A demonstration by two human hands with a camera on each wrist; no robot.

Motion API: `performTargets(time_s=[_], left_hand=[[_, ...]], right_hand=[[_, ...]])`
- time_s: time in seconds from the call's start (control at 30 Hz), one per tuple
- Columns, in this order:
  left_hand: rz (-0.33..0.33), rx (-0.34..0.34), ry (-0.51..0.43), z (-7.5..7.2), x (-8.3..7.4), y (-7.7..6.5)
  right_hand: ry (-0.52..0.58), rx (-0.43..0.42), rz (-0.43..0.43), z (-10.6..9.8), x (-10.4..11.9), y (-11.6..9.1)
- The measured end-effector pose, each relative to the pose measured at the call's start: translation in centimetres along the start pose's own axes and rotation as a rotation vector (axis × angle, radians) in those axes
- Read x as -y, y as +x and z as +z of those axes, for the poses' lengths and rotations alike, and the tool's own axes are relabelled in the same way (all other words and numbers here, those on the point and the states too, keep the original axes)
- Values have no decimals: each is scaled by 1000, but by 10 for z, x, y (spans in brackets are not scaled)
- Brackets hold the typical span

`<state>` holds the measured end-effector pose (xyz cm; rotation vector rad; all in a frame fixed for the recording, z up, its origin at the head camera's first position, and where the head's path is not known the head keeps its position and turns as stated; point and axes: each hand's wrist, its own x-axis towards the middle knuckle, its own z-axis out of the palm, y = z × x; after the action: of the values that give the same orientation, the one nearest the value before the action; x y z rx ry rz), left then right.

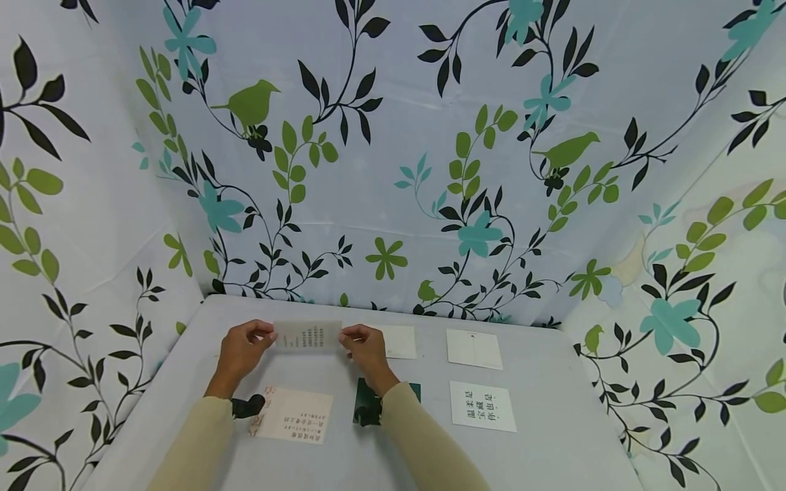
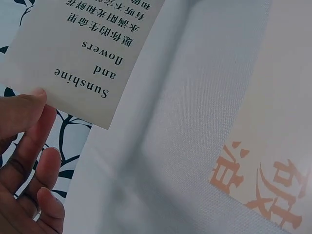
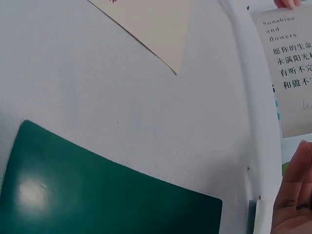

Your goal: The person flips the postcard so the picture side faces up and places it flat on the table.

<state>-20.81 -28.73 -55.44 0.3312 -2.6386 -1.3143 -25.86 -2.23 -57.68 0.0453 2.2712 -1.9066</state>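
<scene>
Both hands hold a pale grey card up over the far part of the table, one at each end. Thumb and index finger of the left hand pinch its left edge; the other fingers curl loosely below, as the left wrist view shows. At the opposite end, the right hand pinches the edge. Printed on the card are "Sunshine and flowers" and lines of Chinese text. A cream card with orange characters lies nearer, by the left wrist. Beneath the right wrist is a dark green card, partly hidden in the head view.
A whitish card lies just behind the right hand. Farther right are a plain white card and, nearer, a white card with large dark characters. The white table meets leaf-patterned cloth at its back and sides.
</scene>
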Motion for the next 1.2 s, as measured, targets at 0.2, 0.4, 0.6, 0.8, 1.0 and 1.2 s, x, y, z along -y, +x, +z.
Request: performTargets(time_s=[0.2,0.4,0.6,0.8,1.0,1.2], left_hand=[[-23,-11,-30,1,-4,0],[-32,-41,-59,2,-7,-3],[-46,-47,-55,5,-9,-4],[-44,-57,-56,9,-6,-2],[-61,-40,-72,11,-5,-2],[-97,-15,-76,13,-4,-2]], right_hand=[[14,-9,22,1,-2,2],[43,-36,36,3,-2,3],[96,-85,30,6,0,1],[92,-120,16,7,1,0],[99,-116,15,8,1,-2],[86,-95,17,9,-2,-2]])
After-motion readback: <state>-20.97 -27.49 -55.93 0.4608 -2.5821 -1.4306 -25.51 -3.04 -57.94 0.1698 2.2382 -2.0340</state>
